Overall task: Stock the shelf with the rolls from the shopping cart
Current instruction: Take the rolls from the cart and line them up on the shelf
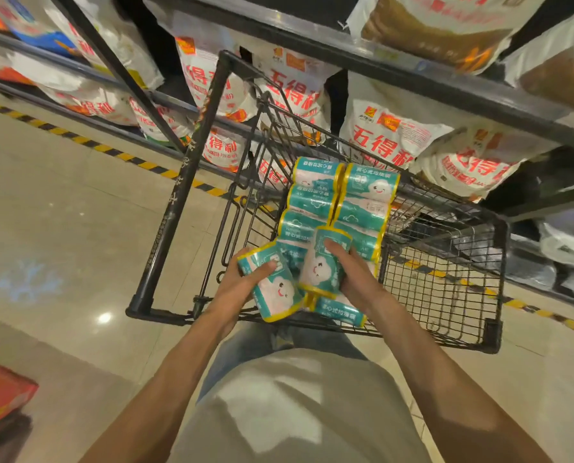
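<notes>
While the left hand curls round one teal-and-white plastic-wrapped roll with yellow ends, the right hand grips a second such roll, both held just above the black wire shopping cart. More matching rolls lie stacked in two rows inside the cart. Behind it, a dark metal shelf carries white flour sacks with red lettering.

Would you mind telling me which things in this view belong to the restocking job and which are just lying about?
Part of the job:
- left hand, holding a teal roll
- right hand, holding a second roll
- stacked rolls waiting in the shopping cart
- shelf

Just lying about:
- white flour bags on the shelf
- red packet on the floor, lower left
- striped floor tape
</notes>
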